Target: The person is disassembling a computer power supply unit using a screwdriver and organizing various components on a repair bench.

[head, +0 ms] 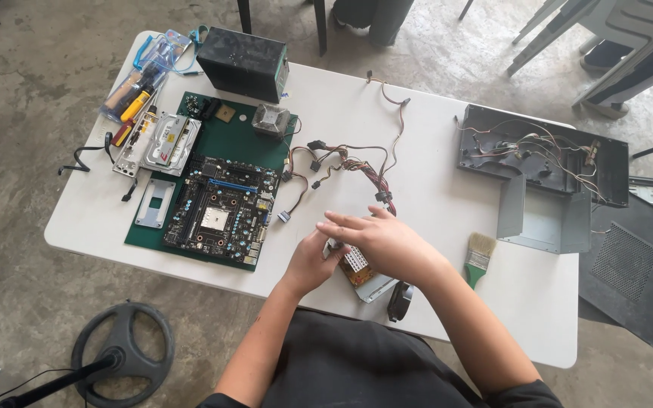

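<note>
Both my hands work on an opened power supply unit (363, 276), a metal tray with a circuit board and a white finned part, near the front edge of the white table (447, 196). My left hand (310, 261) grips its left side. My right hand (379, 240) lies over its top, fingers spread toward the left, hiding most of it. A bundle of coloured wires (357, 162) runs from the unit toward the table's middle. A small black fan (399, 300) lies just to the right of the unit.
A motherboard (223, 208) lies on a green mat (228, 140) at left, with a drive (169, 142), a heatsink (272, 119) and a black box (243, 62). Screwdrivers (136, 89) are far left. A brush (479, 257) and an open black case (542, 155) sit right.
</note>
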